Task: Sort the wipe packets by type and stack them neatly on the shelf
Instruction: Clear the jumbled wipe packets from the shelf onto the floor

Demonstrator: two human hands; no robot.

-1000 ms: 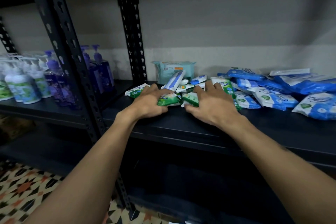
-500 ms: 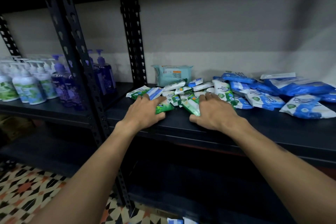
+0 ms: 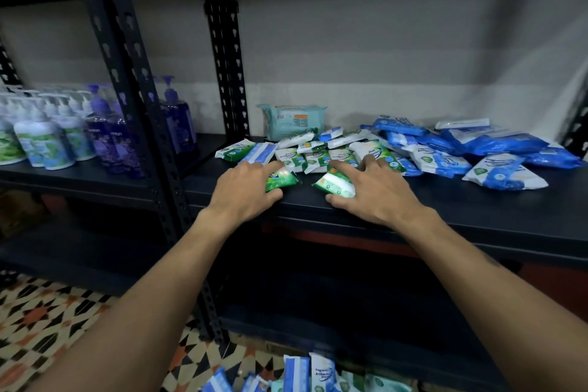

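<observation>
1. Left hand: grip pinches green packet, frame centre, at shelf front edge.
2. Right hand: grip pinches pale packet just right of it.
3. Blue packets: heaped centre right.

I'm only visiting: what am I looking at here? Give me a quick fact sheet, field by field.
Left hand: grips a green packet
Right hand: grips a green-and-white packet
Shelf: dark, packets lying mixed and unstacked
Right side: blue packets in a loose pile
At the back: teal pack
Neighbouring bay: pump bottles
Floor: more packets
</observation>
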